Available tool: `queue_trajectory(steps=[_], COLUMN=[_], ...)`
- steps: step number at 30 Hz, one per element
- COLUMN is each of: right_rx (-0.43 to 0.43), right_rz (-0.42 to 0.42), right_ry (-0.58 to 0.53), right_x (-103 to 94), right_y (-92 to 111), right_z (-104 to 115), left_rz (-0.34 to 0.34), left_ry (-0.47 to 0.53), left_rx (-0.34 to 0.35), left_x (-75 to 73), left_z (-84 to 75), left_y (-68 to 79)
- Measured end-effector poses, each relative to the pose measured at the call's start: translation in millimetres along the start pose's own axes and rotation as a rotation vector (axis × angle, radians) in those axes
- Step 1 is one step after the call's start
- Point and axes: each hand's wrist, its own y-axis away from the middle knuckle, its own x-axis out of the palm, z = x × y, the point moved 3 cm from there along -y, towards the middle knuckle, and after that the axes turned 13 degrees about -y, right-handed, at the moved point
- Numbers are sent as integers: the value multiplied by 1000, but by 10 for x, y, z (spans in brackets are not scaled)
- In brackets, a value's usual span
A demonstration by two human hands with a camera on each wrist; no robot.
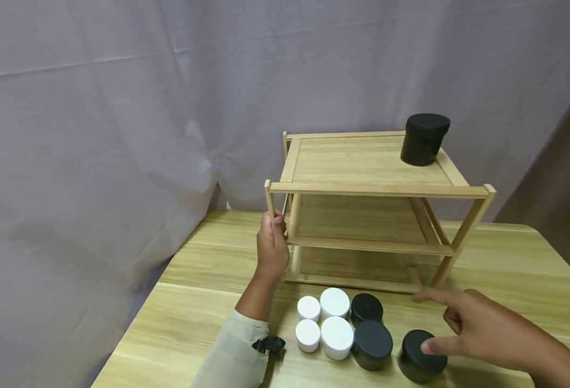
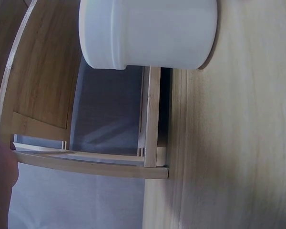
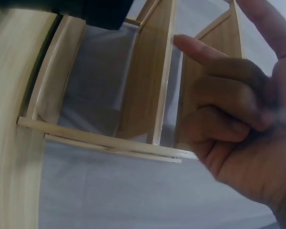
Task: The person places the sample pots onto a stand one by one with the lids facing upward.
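My left hand (image 1: 272, 245) grips the left front post of a three-tier wooden rack (image 1: 362, 189). In the left wrist view only part of that hand (image 2: 1, 183) shows at the edge. My right hand (image 1: 479, 328) hovers near a separate black lidded jar (image 1: 413, 362), thumb and forefinger spread and the other fingers curled. The thumb overlaps the jar's lid in the head view; contact cannot be told. In the right wrist view the hand (image 3: 238, 105) holds nothing. Another black jar (image 1: 425, 140) stands on the rack's top tier, at the right.
White lidded jars (image 1: 337, 337) of two sizes stand in front of the rack, beside two black jars (image 1: 372, 345). All rest on a wooden table (image 1: 197, 302). Grey cloth (image 1: 120, 134) hangs behind and to the left.
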Motion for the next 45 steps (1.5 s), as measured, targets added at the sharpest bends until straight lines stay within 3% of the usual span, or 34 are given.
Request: queue_trajectory(steps=[4, 8, 15, 21, 31, 39, 45], right_rx=[55, 29, -90, -206, -138, -170, -159], right_rz=[98, 119, 26, -57, -75, -51, -21], right_ry=[-42, -55, 15, 16, -72, -231, -292], right_x=[-6, 4, 51, 100, 177, 252, 265], right_y=[34, 61, 114, 183, 313, 325, 314], right_z=[-31, -84, -238, -418, -599, -674, -712], left_rz=[-3, 0, -13, -15, -42, -30, -11], left_ry=[11, 26, 12, 9, 7, -4, 2], left_rx=[0, 19, 42, 9, 28, 8, -2], left_x=[1, 32, 47, 38, 6, -4, 3], left_z=[25, 23, -3, 10, 2, 16, 16], left_y=[3, -5, -23, 5, -2, -1, -17])
